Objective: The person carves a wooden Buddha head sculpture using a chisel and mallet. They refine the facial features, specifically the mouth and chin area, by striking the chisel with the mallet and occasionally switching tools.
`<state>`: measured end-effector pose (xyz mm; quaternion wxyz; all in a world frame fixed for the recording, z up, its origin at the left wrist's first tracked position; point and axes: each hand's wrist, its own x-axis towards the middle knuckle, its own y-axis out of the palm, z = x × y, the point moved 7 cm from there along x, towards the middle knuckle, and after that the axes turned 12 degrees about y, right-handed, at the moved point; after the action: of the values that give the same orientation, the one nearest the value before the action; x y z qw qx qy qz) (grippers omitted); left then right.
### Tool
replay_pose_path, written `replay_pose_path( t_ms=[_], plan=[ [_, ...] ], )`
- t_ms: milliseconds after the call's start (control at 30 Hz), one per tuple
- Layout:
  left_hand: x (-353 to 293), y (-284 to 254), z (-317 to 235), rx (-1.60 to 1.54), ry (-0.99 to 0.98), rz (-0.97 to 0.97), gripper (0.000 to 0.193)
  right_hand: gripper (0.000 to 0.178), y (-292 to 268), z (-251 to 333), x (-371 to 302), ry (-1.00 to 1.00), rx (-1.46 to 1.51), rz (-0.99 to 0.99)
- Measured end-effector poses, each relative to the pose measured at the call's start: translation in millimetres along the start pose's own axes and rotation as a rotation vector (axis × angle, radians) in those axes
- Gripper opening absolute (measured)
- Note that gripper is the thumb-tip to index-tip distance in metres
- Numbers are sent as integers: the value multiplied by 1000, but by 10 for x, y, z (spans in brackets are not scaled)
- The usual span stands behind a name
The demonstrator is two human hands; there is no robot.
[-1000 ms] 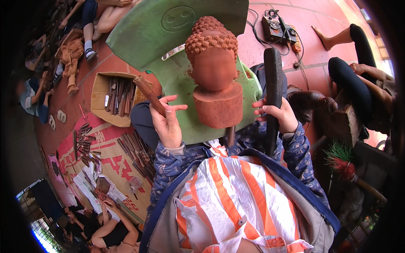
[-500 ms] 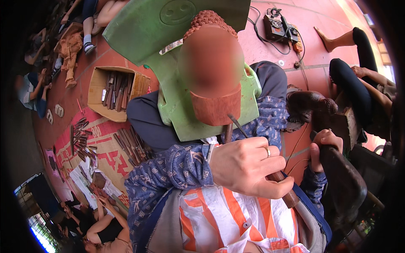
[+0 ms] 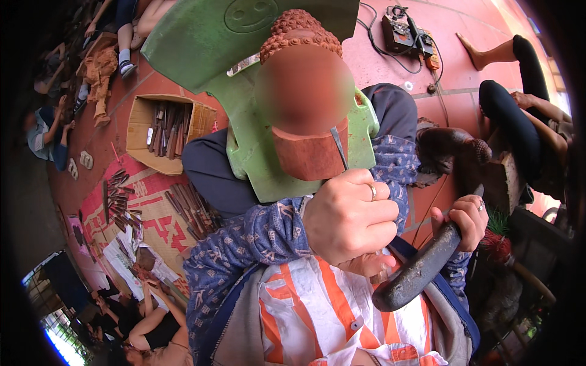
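A reddish carved wooden head (image 3: 310,154) with curled hair lies on a green plastic chair (image 3: 251,125) across my lap. My left hand (image 3: 351,219) is closed around a chisel (image 3: 339,148). The chisel's metal blade points away from me, its tip against the carving just above the plain neck block. Most of its handle is hidden in my fist. My right hand (image 3: 463,223) grips a dark, club-shaped wooden mallet (image 3: 421,268). The mallet's thick end is beside the butt of the chisel handle; whether they touch I cannot tell.
To the left, a cardboard box (image 3: 139,139) holds several chisels, and more chisels (image 3: 192,210) lie on a red mat. Another dark carving (image 3: 448,146) lies at right, near a seated person (image 3: 516,116). A black electrical box (image 3: 404,38) with cables sits beyond. Other people work at left.
My right hand has swung the mallet leftward to the butt of the chisel. My left hand has shifted slightly away from me, and the chisel tip sits higher on the carving.
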<state>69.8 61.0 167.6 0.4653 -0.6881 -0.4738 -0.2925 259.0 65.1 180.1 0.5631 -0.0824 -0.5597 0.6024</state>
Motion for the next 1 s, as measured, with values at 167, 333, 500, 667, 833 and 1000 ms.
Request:
replay_pose_path(
  t_ms=[167, 333, 500, 667, 833, 1000],
  plan=[
    [-67, -35, 48, 20, 15, -49, 53, 33, 194, -24, -10, -13, 62, 75],
    [-85, -53, 91, 28, 28, -57, 52, 28, 265, -32, 7, -12, 97, 50],
    [-101, -44, 133, 52, 41, -26, 51, 26, 296, -39, 12, 1, 127, 76],
    [-96, -66, 163, 60, 33, -27, 50, 26, 302, -40, 11, -9, 133, 74],
    [-96, -81, 195, 55, 20, -29, 50, 26, 301, -35, 46, 0, 137, 76],
    [-82, -75, 189, 65, 23, -21, 51, 26, 270, -41, 46, 10, 147, 57]
  ],
)
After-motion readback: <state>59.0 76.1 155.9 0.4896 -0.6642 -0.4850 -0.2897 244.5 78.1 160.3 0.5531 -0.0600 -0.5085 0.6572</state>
